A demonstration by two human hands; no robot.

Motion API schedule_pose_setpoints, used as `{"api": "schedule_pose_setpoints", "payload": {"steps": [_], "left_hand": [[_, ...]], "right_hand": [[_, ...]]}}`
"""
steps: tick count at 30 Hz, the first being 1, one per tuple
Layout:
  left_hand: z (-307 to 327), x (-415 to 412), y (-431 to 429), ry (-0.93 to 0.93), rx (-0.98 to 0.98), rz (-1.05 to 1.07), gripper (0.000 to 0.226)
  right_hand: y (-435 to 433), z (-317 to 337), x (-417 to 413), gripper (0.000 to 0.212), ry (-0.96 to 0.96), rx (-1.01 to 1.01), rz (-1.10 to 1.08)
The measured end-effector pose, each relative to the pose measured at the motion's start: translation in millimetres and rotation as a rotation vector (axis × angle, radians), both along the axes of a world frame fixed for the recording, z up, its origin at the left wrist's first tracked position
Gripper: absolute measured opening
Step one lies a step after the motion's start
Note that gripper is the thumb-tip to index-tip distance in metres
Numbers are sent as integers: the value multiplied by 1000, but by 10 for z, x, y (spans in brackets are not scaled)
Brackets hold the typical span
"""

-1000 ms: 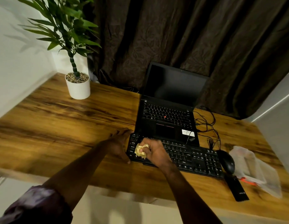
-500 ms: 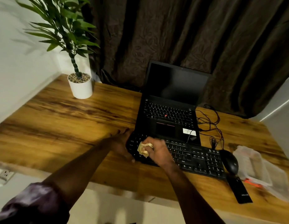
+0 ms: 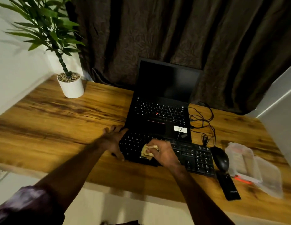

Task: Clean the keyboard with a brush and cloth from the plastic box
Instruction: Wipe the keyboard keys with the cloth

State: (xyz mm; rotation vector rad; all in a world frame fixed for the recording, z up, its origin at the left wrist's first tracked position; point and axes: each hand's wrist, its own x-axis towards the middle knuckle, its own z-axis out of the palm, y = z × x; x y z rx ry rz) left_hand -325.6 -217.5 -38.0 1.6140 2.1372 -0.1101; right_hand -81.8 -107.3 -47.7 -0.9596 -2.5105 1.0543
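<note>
Grip of the right hand [image 3: 164, 153]: we see its fingers curled tight round a crumpled yellowish cloth [image 3: 147, 152], which it presses on the left half of the black keyboard [image 3: 195, 156]. The left hand [image 3: 113, 140] holds nothing; its fingers lie spread and flat at the keyboard's left end, thumb along the near corner. We find the keyboard on the wooden bench [image 3: 60, 127], just in front of an open laptop [image 3: 161, 111]. To its right lie a black mouse [image 3: 221, 159], then the clear plastic box [image 3: 242, 161] with an orange item [image 3: 243, 180] at its near edge; we cannot tell whether this is the brush. A potted plant [image 3: 70, 85] stands at the far left.
</note>
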Motion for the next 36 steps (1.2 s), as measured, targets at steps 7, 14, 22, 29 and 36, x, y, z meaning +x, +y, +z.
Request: {"api": "schedule_pose_setpoints", "payload": {"steps": [7,14,22,29,36], "left_hand": [[-25,-20,-75,-23,38,22,147],[-131,-81,-211,-133,105,65,150],[-144,-91,-262,-238,167,80,155],[-134,-185,-267,-280,103,58,153],[-159,-252,-239,-288,113,26,153]], "right_hand": [[-68,9,-114,17,45,-38,52],[109,-20,483,14,-1,36,-109],[-257,37,-109,14,43,24,-102],[-214,105,165,27,33,73,-136],[-215,65,325,32,25,159,-232]]}}
